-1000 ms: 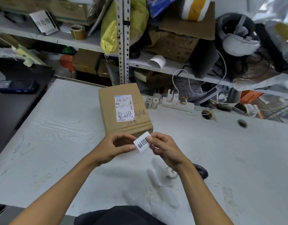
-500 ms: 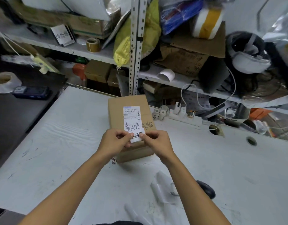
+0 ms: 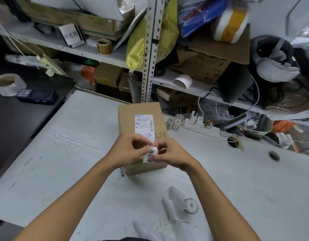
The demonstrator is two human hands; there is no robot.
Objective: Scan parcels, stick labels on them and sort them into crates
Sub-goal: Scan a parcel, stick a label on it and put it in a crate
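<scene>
A brown cardboard parcel [image 3: 129, 119] lies on the white table [image 3: 63, 145] with a printed shipping label [image 3: 144, 123] and handwriting on its top. Over its near end both hands pinch a small white label [image 3: 150, 156] with black characters. My left hand [image 3: 127, 150] holds the label's upper left edge. My right hand [image 3: 171, 155] pinches its right side. The label hangs curled between the fingers, just above the box top. Another strip with the same characters [image 3: 122, 173] lies on the table beside the parcel's near left corner.
A label roll [image 3: 190, 205] and loose backing strips [image 3: 171, 199] lie near me at the right. Small rolls [image 3: 175, 122] and a power strip [image 3: 202, 126] sit behind the parcel. Cluttered shelves [image 3: 101, 54] rise at the back. A tape roll [image 3: 8, 84] and a handheld device [image 3: 37, 96] rest on the dark desk at the left.
Both hands carried the small label from in front of the parcel up over its near top; the label now hangs lengthwise between the fingers. The view has tilted and moved closer.
</scene>
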